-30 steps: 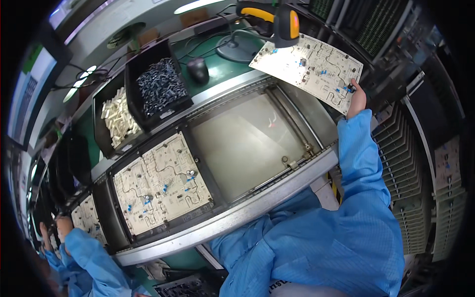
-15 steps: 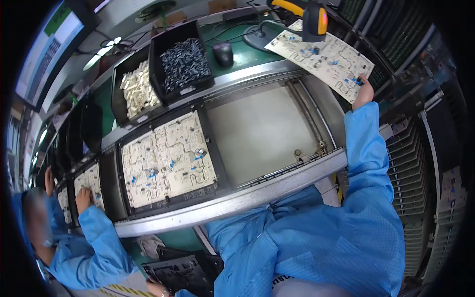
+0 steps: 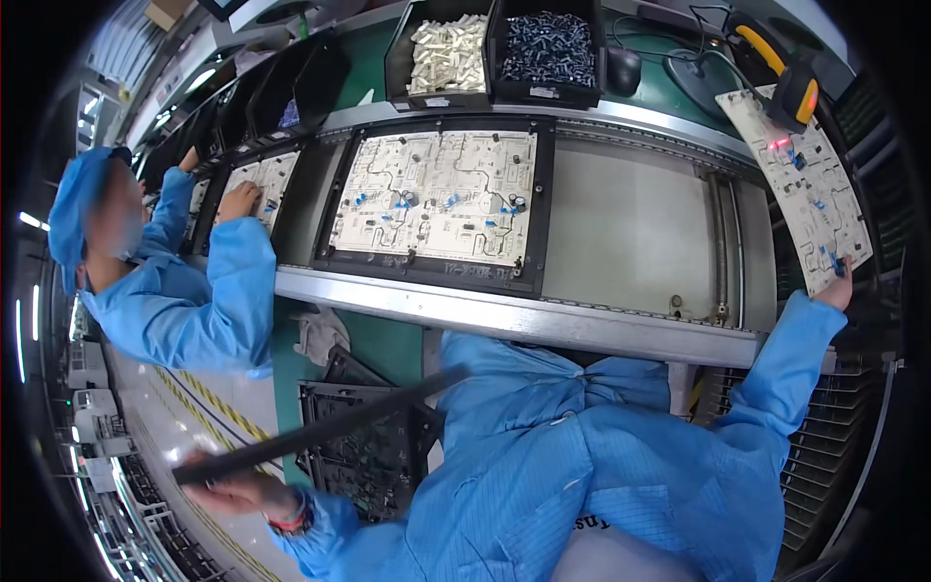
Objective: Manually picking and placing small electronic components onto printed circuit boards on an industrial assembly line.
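My right hand (image 3: pixel 836 288) grips the lower end of a cream circuit board (image 3: pixel 813 199) with blue and black parts. The board is held tilted at the far right, and its upper end is beneath a yellow and black barcode scanner (image 3: pixel 797 95), whose red light falls on it. My left hand (image 3: pixel 231 493), at lower left, is closed round one end of a black pallet frame (image 3: pixel 325 427), seen nearly edge-on. Behind that frame, another black pallet (image 3: pixel 364 466) lies on a green surface. Two boards (image 3: pixel 436 199) sit in a black carrier (image 3: pixel 541 209) on the conveyor line.
Bins of white parts (image 3: pixel 448 56) and dark blue parts (image 3: pixel 549 48) stand behind the metal rail (image 3: pixel 504 318), beside a black mouse (image 3: pixel 624 73). At left, a co-worker in blue (image 3: pixel 184 301) handles boards on the same line. Slotted racks (image 3: pixel 853 427) stand at lower right.
My left hand has lifted a black pallet frame up and to the left. The board in my right hand has swung steeper under the scanner, and a red light now shows on it. The view has turned left.
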